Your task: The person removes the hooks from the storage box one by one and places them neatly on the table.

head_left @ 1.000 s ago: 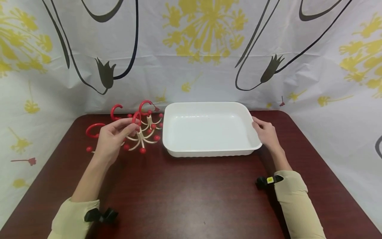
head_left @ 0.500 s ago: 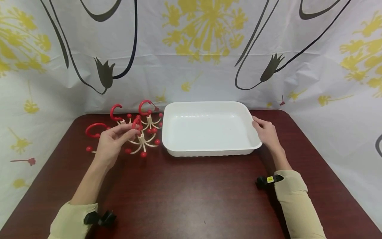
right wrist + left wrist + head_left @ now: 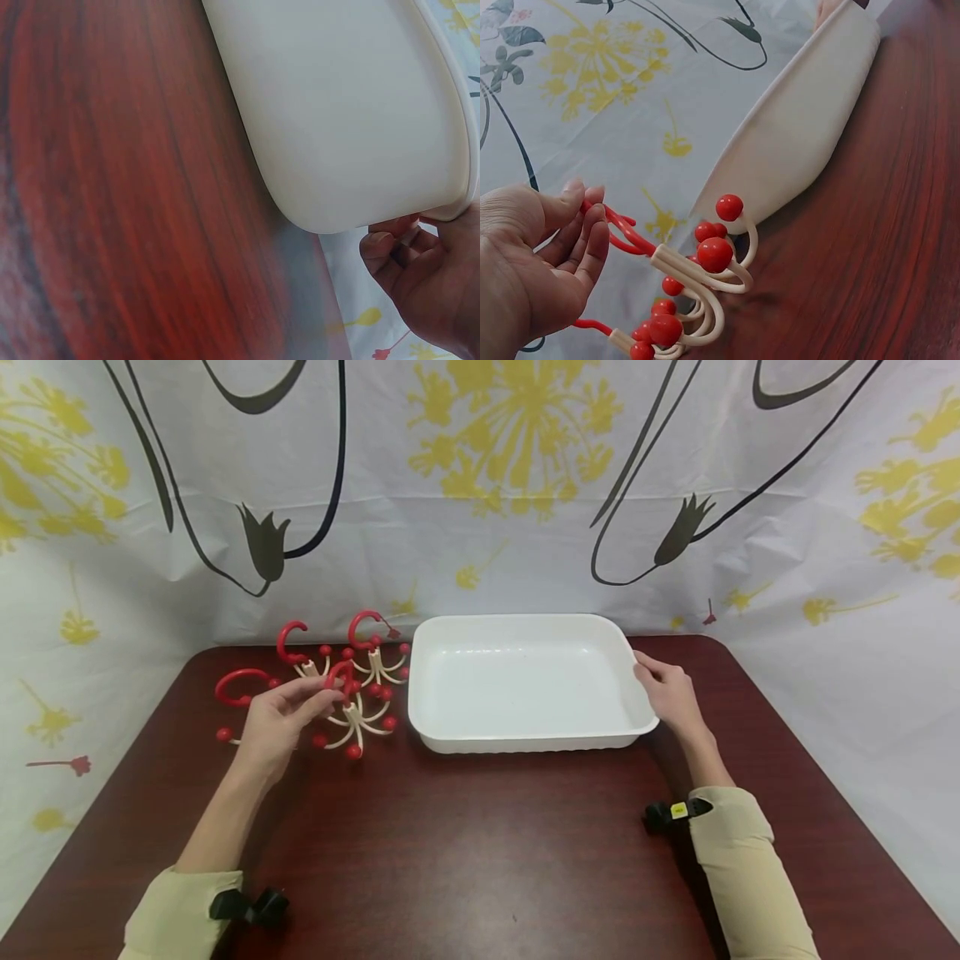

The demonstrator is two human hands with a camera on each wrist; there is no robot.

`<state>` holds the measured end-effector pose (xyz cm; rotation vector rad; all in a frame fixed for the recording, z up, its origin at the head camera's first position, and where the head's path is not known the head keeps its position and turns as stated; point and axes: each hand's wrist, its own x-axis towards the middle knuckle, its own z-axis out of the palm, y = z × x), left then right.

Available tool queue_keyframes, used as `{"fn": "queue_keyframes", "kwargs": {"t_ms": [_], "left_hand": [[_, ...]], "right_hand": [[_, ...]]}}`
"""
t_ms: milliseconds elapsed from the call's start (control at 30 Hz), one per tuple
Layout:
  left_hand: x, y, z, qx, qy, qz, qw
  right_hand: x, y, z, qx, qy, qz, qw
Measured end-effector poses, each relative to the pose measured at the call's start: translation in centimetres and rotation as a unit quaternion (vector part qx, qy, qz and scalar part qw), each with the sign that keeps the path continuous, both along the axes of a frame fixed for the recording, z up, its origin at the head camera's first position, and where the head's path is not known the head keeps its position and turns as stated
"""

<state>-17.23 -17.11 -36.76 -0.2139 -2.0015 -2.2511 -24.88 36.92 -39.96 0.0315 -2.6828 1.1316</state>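
My left hand (image 3: pixel 281 718) pinches the red top hook of a multi-arm hanger (image 3: pixel 352 713) between thumb and fingers. Cream arms curve out below the hook, each tipped with a red ball, as the left wrist view also shows on the hanger (image 3: pixel 686 268). Beside it on the right is a white rectangular tray (image 3: pixel 525 746), with nothing inside. At the tray's right end, my right hand (image 3: pixel 670 695) grips the rim. From the right wrist view, the fingers curl under the lip of the tray (image 3: pixel 337 112).
Similar red-and-cream hangers cluster at the back left: one (image 3: pixel 377 667) near the tray, one (image 3: pixel 288 645) behind the left hand, and one (image 3: pixel 243 673) partly hidden by it. Everything rests on a dark red-brown table (image 3: pixel 465 852). A patterned white cloth (image 3: pixel 480 552) hangs behind.
My left hand has come slightly down and nearer with the pinched hanger, whose arms have shifted a little. The right hand and the tray have stayed put.
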Motion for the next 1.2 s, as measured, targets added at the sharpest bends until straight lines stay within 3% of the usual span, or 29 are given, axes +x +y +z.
{"fn": "queue_keyframes", "kwargs": {"t_ms": [300,567,933,1200], "left_hand": [[-0.6,-0.7,0.0,-0.015,-0.002,0.0,0.9999],[-1.0,-1.3,0.2,-0.058,-0.014,0.009,0.9982],[-1.0,-2.1,0.6,-0.072,-0.043,0.008,0.9964],[-0.8,-2.2,0.7,-0.096,-0.044,0.005,0.9944]], "right_hand": [[0.0,0.0,0.0,-0.006,-0.003,0.001,1.0],[0.0,-0.1,-0.2,-0.008,-0.009,0.0,0.9999],[-0.2,-0.4,-0.1,-0.008,-0.007,0.004,0.9999],[-0.2,-0.2,0.0,-0.004,-0.015,0.001,0.9999]]}}
